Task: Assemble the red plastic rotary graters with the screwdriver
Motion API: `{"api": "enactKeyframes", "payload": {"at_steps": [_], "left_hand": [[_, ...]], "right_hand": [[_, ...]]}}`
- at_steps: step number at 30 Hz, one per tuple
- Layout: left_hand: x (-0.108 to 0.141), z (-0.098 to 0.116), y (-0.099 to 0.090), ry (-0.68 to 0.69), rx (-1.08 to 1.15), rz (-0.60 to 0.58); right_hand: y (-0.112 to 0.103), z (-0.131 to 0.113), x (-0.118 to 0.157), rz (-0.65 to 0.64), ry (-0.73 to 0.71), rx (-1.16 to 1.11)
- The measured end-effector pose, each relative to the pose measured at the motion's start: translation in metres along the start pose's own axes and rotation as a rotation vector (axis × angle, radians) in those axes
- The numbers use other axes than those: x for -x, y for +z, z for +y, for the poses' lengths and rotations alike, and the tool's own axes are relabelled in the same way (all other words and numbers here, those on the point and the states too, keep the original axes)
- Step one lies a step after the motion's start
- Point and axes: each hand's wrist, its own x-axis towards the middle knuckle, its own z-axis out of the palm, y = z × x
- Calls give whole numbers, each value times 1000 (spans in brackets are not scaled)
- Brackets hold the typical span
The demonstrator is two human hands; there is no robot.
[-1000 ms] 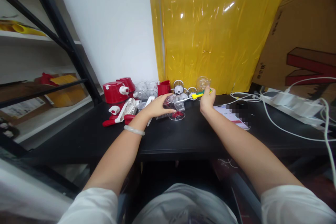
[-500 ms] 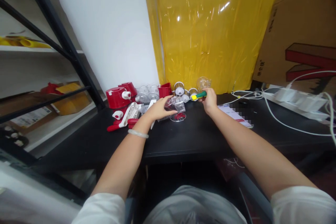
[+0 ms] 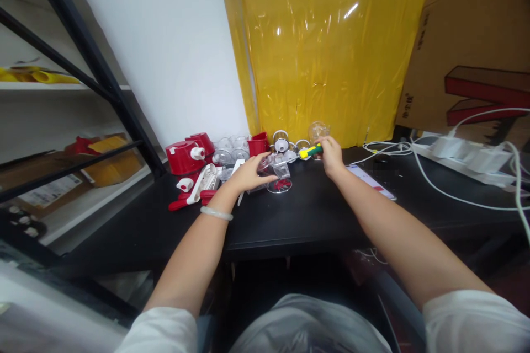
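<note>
My left hand [image 3: 249, 173] is closed around a clear plastic part [image 3: 280, 165], held just above the black table. In my right hand [image 3: 332, 158] is a screwdriver [image 3: 311, 151] with a green and yellow handle. Its shaft points left at the clear part; whether the tip sits in a screw is too small to tell. Below the clear part lies a round clear dish [image 3: 280, 190] with small red pieces in it. Several metal drums with white ends [image 3: 281, 142] stand behind my hands. A clear round piece [image 3: 318, 130] is behind my right hand.
Red housings [image 3: 182, 158], a white and red handle piece [image 3: 203, 183], a red hopper [image 3: 259, 144] and clear cups lie at the left. On the right are a phone [image 3: 370, 181], white cables and a power strip [image 3: 464, 162]. A yellow-wrapped panel [image 3: 331, 55] stands behind.
The view has shifted slightly. Both hands keep their grip, and the screwdriver handle is turned a little, with more of its yellow part showing.
</note>
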Motion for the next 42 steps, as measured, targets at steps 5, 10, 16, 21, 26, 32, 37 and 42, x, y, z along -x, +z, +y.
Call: {"api": "enactKeyframes", "payload": {"at_steps": [5, 10, 16, 21, 26, 32, 37, 42], "left_hand": [[0, -1, 0, 4, 4, -3], [0, -3, 1, 8, 8, 7], [-1, -5, 3, 20, 3, 18], [-1, -6, 3, 19, 12, 18], [-1, -6, 3, 20, 11, 23], [-1, -4, 3, 11, 8, 15], [-1, -4, 3, 15, 14, 20], [-2, -4, 3, 18, 9, 19]], "right_hand": [[-5, 0, -2, -71, -44, -18], [-10, -2, -2, -39, -104, 233], [-9, -8, -3, -113, -72, 136], [-10, -3, -5, -134, -61, 79], [-14, -1, -8, -125, -78, 245], [-12, -1, -11, -152, -6, 107], [-11, 1, -10, -192, 3, 38], [-14, 2, -10, -126, -65, 220]]}}
